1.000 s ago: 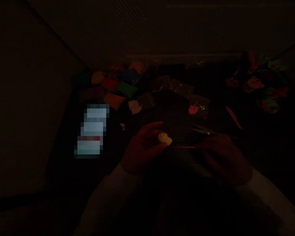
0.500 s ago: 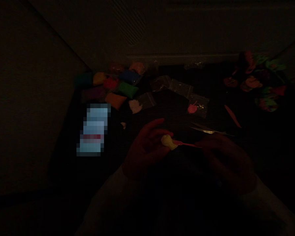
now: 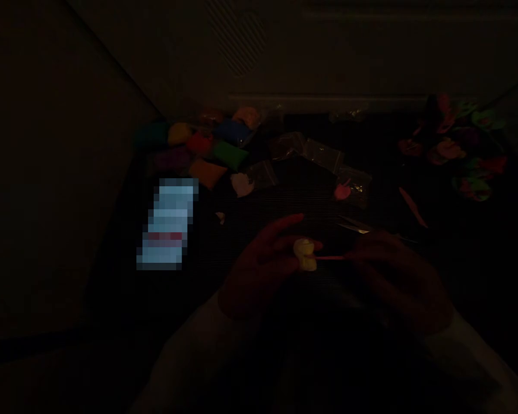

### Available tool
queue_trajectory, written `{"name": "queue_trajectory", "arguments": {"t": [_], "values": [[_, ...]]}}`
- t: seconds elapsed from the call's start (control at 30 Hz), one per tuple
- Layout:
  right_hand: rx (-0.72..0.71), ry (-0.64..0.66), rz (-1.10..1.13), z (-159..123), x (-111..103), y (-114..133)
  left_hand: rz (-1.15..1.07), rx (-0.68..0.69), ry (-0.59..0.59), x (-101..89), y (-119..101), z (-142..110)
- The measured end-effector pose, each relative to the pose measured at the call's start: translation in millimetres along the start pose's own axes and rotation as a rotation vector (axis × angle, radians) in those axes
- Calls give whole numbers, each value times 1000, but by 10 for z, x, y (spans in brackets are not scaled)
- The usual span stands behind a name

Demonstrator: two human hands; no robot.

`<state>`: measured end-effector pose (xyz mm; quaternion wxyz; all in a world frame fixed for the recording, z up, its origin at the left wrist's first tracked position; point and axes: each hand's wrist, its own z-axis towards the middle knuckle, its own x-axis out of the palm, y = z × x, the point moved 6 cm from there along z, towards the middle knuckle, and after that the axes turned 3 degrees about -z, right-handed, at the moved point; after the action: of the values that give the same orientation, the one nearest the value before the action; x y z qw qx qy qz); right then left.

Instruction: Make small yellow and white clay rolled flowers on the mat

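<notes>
In dim light, my left hand (image 3: 259,270) pinches a small pale yellow lump of modelling clay (image 3: 305,255), narrowed at its middle. My right hand (image 3: 397,276) is closed around one end of a thin pink modelling tool (image 3: 331,257). The far end of that tool touches the clay at its narrow waist. Just beyond my right hand lies a shiny metal tool (image 3: 359,227), perhaps scissors or tweezers, partly covered by the hand. Farther right a pink clay knife (image 3: 412,207) rests on the dark table.
A lit phone, its screen blurred, (image 3: 168,224) lies at the left. Behind it are several colourful clay packets (image 3: 207,172). A white clay lump (image 3: 242,184) and a bag with pink clay (image 3: 353,187) lie mid-table. Coloured clay pieces (image 3: 449,148) are heaped back right.
The yellow clay has been turned in my left fingers and now stands more upright. The pink tool's tip has gone from the clay's right edge to its waist. The view has shifted slightly.
</notes>
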<state>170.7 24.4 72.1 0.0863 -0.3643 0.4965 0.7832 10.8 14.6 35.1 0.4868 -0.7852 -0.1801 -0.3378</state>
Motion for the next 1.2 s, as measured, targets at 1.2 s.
{"name": "queue_trajectory", "arguments": {"t": [1.2], "values": [[-9, -32, -11, -26, 36, -55, 32, -26, -75, -49, 5, -18]]}}
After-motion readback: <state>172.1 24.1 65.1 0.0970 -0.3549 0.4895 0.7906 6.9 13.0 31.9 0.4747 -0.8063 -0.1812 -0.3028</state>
